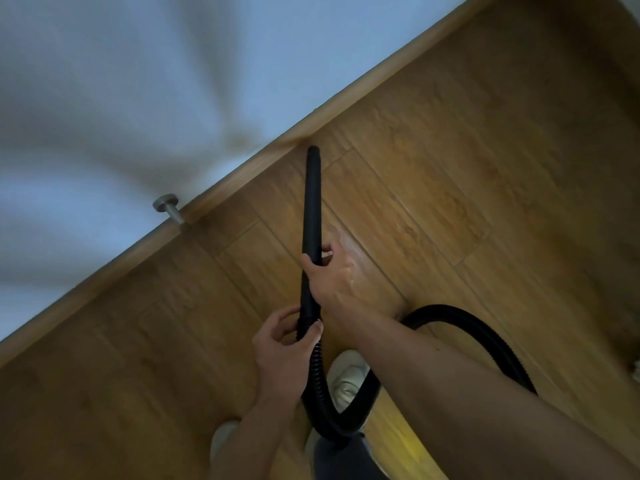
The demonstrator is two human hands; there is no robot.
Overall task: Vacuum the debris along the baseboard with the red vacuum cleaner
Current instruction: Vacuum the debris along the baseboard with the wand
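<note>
Right hand: the right hand [330, 275] is gripping the black vacuum tube [311, 202] at about its middle, with the fingers curling round it from the right side.
Left hand: the left hand [282, 341] is holding the near end of the same tube, where the ribbed hose [467, 327] is joining it; the thumb is pressing on the joint and the fingers are curling round it.
Vacuum tube: it is pointing away from the person, over the wooden floor [485, 168], and its far tip is lying just beside the baseboard [381, 69]; I cannot tell if it is touching.
Hose: it is looping down from the left hand, near the person's feet, then bending up behind the right forearm and running off to the right.
Baseboard: it is running diagonally from near left to far right, under the white wall [138, 64].
Door stop: a metal door stop [169, 207] is sticking out just above the baseboard, left of the tube.
Shoe: a light shoe [348, 379] is standing inside the hose loop.
</note>
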